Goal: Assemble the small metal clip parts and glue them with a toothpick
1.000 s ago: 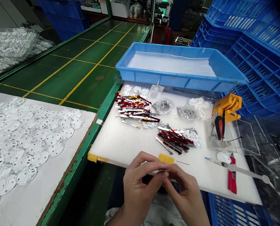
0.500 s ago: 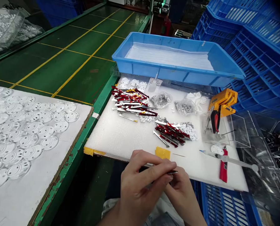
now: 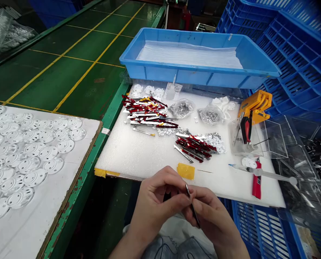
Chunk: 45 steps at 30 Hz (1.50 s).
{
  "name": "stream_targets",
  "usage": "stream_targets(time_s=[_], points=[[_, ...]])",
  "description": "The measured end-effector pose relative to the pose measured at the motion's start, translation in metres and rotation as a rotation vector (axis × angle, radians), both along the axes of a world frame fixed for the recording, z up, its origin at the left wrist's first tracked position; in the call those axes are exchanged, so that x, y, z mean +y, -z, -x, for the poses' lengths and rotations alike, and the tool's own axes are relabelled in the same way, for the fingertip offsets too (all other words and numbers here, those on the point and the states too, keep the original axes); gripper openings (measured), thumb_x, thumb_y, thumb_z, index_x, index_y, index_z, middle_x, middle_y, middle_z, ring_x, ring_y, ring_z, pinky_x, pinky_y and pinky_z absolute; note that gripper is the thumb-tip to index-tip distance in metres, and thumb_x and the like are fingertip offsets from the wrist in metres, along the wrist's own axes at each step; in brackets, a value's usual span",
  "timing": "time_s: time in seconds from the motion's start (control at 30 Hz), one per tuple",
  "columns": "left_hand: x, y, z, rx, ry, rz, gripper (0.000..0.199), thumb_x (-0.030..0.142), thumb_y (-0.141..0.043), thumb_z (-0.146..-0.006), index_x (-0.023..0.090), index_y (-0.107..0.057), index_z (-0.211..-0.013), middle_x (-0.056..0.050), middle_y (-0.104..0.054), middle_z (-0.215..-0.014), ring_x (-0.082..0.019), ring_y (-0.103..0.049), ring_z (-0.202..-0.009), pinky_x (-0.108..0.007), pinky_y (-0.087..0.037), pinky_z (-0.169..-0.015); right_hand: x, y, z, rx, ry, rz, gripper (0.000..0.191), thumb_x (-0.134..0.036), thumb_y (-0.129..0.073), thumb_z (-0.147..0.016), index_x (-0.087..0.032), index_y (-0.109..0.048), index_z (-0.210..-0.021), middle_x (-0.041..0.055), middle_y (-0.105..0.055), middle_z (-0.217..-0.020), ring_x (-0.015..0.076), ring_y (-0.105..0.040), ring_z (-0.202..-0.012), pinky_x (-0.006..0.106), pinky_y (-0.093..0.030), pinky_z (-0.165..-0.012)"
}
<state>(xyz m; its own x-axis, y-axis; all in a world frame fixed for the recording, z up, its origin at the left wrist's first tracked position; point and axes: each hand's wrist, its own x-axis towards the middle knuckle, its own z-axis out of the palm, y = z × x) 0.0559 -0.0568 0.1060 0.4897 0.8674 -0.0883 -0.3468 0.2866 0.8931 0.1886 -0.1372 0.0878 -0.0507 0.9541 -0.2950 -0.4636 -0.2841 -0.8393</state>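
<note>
white foam board [image 3: 128, 154] | red-and-silver strip piles [image 3: 149, 115] remain | left hand [image 3: 156, 205] and right hand [image 3: 214, 216] together, pinching thin metal strip [image 3: 187, 190] | perforated clear discs [image 3: 48, 153] lie spread alongside

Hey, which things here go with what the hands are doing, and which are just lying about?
In use: left hand, right hand, slim metal strip.

Lying about: yellow tape, syringe, pliers, blue tray.
</note>
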Motion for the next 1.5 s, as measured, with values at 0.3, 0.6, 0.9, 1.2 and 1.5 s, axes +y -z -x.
stream_targets(time_s=[0.3, 0.6, 0.9, 1.2, 1.5], points=[[-0.003, -0.003, -0.003, -0.002, -0.098, -0.108, 0.022, 0.04, -0.097, -0.079, 0.024, -0.082, -0.074, -0.001, -0.069, -0.071, -0.012, -0.06, -0.066, -0.02, -0.048, -0.059, -0.005, -0.015, -0.01, -0.688, 0.363, -0.357, 0.012, -0.038, -0.075, -0.099, -0.031, -0.084, -0.097, 0.0018, -0.069, -0.075, 0.0162, -0.061, -0.067, 0.026, -0.048, -0.056], [-0.007, -0.004, -0.001, 0.014, -0.108, -0.192, 0.016, 0.038, -0.092, -0.085, 0.026, -0.083, -0.08, -0.001, -0.07, -0.073, -0.013, -0.063, -0.069, -0.021, -0.05, -0.061, -0.011, -0.012, -0.017, -0.881, 0.39, -0.541, 0.025, -0.019, -0.072, -0.1, -0.032, -0.081, -0.12, 0.0044, -0.069, -0.084, 0.0183, -0.06, -0.071, 0.031, -0.049, -0.059], [-0.009, -0.002, -0.002, 0.021, -0.135, -0.184, 0.015, 0.039, -0.092, -0.085, 0.026, -0.085, -0.085, -0.002, -0.074, -0.079, -0.014, -0.066, -0.071, -0.021, -0.054, -0.062, -0.012, -0.014, -0.021, -0.928, 0.365, -0.571, 0.03, -0.014, -0.07, -0.1, -0.031, -0.079, -0.123, 0.0024, -0.065, -0.082, 0.0165, -0.057, -0.068, 0.03, -0.048, -0.057], [-0.011, -0.002, 0.003, 0.035, -0.109, -0.185, 0.01, 0.036, -0.09, -0.088, 0.028, -0.085, -0.086, 0.0, -0.075, -0.079, -0.012, -0.067, -0.071, -0.02, -0.055, -0.064, -0.014, -0.018, -0.026, -1.04, 0.365, -0.614, 0.037, -0.013, -0.074, -0.096, -0.032, -0.079, -0.127, 0.0036, -0.067, -0.083, 0.017, -0.06, -0.066, 0.032, -0.048, -0.053], [-0.008, -0.002, -0.001, 0.003, -0.132, -0.266, 0.011, 0.024, -0.094, -0.083, 0.025, -0.083, -0.084, 0.001, -0.072, -0.075, -0.011, -0.066, -0.068, -0.018, -0.055, -0.062, -0.008, -0.011, -0.028, -0.903, 0.317, -0.625, 0.026, -0.015, -0.07, -0.101, -0.026, -0.08, -0.122, 0.0026, -0.064, -0.084, 0.0154, -0.059, -0.071, 0.028, -0.05, -0.058]])
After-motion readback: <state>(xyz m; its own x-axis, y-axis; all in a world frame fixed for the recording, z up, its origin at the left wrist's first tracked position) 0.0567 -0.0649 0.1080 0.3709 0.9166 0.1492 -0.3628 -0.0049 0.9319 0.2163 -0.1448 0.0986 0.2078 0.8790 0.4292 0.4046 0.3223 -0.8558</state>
